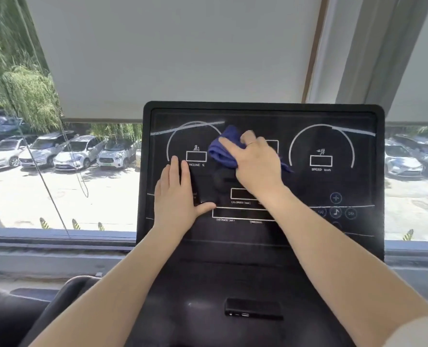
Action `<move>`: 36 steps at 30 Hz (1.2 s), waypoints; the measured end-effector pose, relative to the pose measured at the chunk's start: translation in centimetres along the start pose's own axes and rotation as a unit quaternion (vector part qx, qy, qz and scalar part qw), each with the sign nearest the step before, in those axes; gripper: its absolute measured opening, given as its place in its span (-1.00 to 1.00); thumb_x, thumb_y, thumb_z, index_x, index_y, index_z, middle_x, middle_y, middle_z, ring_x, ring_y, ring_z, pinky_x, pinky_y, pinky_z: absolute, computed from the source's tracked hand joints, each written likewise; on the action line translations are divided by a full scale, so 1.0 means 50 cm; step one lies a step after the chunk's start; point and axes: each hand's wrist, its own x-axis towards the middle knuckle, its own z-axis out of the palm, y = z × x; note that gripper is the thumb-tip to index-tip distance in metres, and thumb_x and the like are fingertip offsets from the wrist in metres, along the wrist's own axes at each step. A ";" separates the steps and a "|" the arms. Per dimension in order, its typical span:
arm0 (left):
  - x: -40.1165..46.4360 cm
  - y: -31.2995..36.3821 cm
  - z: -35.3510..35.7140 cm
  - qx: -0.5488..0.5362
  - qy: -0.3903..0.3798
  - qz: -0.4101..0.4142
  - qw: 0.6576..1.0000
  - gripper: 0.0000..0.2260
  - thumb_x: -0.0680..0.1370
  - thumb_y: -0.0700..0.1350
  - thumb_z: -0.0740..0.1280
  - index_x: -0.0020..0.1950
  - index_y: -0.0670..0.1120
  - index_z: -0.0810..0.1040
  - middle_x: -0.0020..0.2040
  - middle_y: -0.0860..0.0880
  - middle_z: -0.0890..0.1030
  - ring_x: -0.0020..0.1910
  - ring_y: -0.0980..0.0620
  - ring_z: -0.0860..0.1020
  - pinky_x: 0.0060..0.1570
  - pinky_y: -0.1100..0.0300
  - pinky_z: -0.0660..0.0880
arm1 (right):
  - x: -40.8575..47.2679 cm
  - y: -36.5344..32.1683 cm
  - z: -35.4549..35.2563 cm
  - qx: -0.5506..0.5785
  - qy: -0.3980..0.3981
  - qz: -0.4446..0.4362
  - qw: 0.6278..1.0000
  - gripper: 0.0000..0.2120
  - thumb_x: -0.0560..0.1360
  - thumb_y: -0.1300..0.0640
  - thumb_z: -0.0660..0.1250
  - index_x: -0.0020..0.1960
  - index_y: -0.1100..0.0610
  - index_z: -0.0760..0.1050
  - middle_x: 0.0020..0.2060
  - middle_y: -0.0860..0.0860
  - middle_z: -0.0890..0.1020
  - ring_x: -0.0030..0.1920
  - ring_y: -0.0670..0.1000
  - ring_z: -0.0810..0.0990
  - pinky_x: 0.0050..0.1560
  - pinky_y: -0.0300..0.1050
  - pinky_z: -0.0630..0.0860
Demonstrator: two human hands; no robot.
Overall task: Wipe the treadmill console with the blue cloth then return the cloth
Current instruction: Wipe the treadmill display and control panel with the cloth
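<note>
A person is standing at a treadmill beside a window, and the head view is looking down along both bare forearms to the black treadmill console (358, 186), which is tilting up and away from the viewer. Starting at the left, the left hand (176, 194) is lying flat on the lower left of the panel, just below the box labelled INCLINE (196, 156); its fingers are straight and pointing up the panel, its thumb is spreading out to the right, and it is holding nothing, apparently only bracing. Moving right, to the upper middle of the panel, the blue cloth (224, 151) is sitting bunched against the glossy surface, between the two white arc dials. The right hand (256, 161) is pressing down on top of the cloth, with the fingers bent over the bunch and the forefinger stretching left across it; a tail of cloth is poking out below the hand on the right. The cloth is therefore lying under and slightly left of the right hand, well apart from the left hand. Further right, the SPEED box (321, 161) and the round buttons (336, 212) are lying uncovered. Judging from this, wiping is under way, and the right side is probably the next stretch to cover. Where the cloth belongs afterwards is not showing.
</note>
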 end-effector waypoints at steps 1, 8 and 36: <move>0.000 -0.001 0.001 0.004 0.004 -0.001 1.000 -0.01 0.30 0.32 0.36 0.50 -0.20 0.03 0.52 -0.19 0.01 0.47 -0.19 0.07 0.40 -0.03 0.12 | 0.016 0.028 -0.015 0.003 0.001 0.055 0.998 -0.42 0.31 0.31 0.34 0.30 0.00 0.47 0.02 0.23 0.50 -0.17 0.26 0.48 -0.28 0.01 0.45; -0.002 0.007 -0.005 -0.004 0.008 -0.010 1.000 0.00 0.30 0.30 0.38 0.50 -0.19 0.01 0.52 -0.19 0.00 0.48 -0.17 0.05 0.41 -0.01 0.08 | 0.039 -0.044 -0.018 0.016 -0.031 0.207 0.978 -0.39 0.49 0.23 0.19 0.49 -0.06 0.13 0.31 0.16 0.27 0.14 0.19 0.36 -0.04 -0.01 0.41; -0.087 0.021 -0.012 -0.049 -0.053 -0.035 0.997 0.03 0.35 0.21 0.42 0.50 -0.15 -0.20 0.51 -0.13 -0.25 0.50 -0.08 -0.18 0.44 0.02 -0.11 | -0.130 -0.007 -0.003 0.036 0.007 0.145 0.989 -0.37 0.24 0.33 0.41 0.27 0.00 0.50 -0.02 0.18 0.51 -0.23 0.18 0.48 -0.37 -0.09 0.42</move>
